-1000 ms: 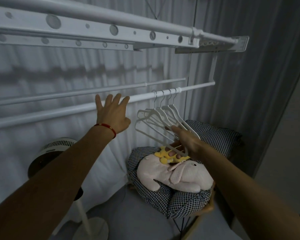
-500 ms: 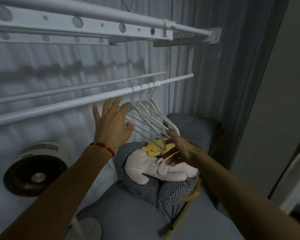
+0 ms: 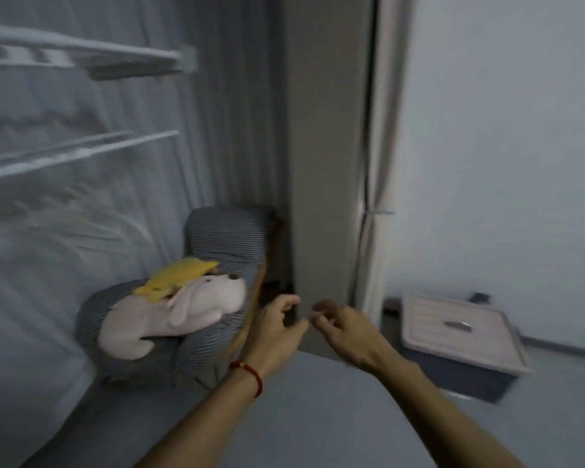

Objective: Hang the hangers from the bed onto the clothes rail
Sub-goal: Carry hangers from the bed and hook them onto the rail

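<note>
Now, blurred view. Clothes rail [image 3: 78, 152] at upper left; hangers below it only pale smear, position unclear. Plush toy [image 3: 176, 309] lies on checked chair cushion [image 3: 223, 238]. Left hand [image 3: 276, 327], red cord at wrist, fingers loosely curled, holding nothing. Right hand [image 3: 343, 327] just beside, likewise loose, empty. Lidded box [image 3: 460, 336] on floor, far right.

Checked chair [image 3: 227, 231] carrying pink plush [image 3: 186, 309], lidded box [image 3: 460, 336] on floor [image 3: 554, 417]
</note>
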### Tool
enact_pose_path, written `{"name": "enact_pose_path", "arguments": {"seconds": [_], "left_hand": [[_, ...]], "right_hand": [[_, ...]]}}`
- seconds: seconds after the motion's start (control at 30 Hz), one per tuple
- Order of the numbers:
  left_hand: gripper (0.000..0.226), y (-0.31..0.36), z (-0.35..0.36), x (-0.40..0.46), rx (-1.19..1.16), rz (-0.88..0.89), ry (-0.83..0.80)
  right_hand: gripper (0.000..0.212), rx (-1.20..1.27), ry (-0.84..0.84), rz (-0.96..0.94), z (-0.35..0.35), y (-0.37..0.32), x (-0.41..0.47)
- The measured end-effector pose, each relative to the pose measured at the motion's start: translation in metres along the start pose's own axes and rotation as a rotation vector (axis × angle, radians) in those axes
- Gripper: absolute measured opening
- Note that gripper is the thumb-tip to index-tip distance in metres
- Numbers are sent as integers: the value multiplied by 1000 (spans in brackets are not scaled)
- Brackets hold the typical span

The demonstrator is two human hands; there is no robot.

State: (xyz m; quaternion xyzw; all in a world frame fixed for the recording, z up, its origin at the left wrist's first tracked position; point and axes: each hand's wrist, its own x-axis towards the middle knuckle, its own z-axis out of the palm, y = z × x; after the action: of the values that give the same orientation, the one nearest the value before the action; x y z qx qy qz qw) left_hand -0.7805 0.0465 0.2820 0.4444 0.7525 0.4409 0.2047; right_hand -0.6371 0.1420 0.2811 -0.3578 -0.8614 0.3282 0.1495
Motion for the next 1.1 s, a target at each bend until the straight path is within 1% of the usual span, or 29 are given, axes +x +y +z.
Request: {"name": "enact_pose_path", "arguments": {"seconds": [0.07, 0.13, 0.23, 0.33, 0.43, 0.5, 0.6, 0.7, 0.83, 0.9, 1.0, 1.1], "left_hand": [[40, 32, 65, -8, 1, 30, -108], [38, 64, 125, -21, 25, 64, -229], [33, 103, 215, -44, 43, 117, -417], [38, 130, 305, -80, 137, 197, -634], [43, 151, 384, -125, 207, 285, -892], [43, 163, 434, -154, 223, 281, -1076], [45, 180, 504, -195, 241, 252, -1349], [47, 198, 558, -236, 306, 302, -1595], [53, 216, 604, -293, 413, 441, -1784], [55, 218, 618, -322, 479, 512, -1863], [56, 218, 635, -365, 557, 605, -1934], [57, 213, 654, -403, 620, 641, -1957]], "right_hand": [[58, -54, 68, 55, -36, 49, -39], [57, -82, 156, 137, -66, 98, -81], [53, -96, 274, 324, -98, 168, -153], [40, -47, 391, 527, -113, 234, -238], [37, 36, 495, 787, -111, 285, -332], [37, 82, 541, 964, -102, 311, -393], [38, 154, 577, 1222, -82, 332, -474], [40, 249, 604, 1448, -58, 342, -534], [43, 384, 674, 1696, -24, 350, -595], [45, 450, 697, 1788, -6, 354, -622], [46, 552, 725, 1869, 21, 370, -665], [53, 674, 724, 1896, 50, 401, -705]]}}
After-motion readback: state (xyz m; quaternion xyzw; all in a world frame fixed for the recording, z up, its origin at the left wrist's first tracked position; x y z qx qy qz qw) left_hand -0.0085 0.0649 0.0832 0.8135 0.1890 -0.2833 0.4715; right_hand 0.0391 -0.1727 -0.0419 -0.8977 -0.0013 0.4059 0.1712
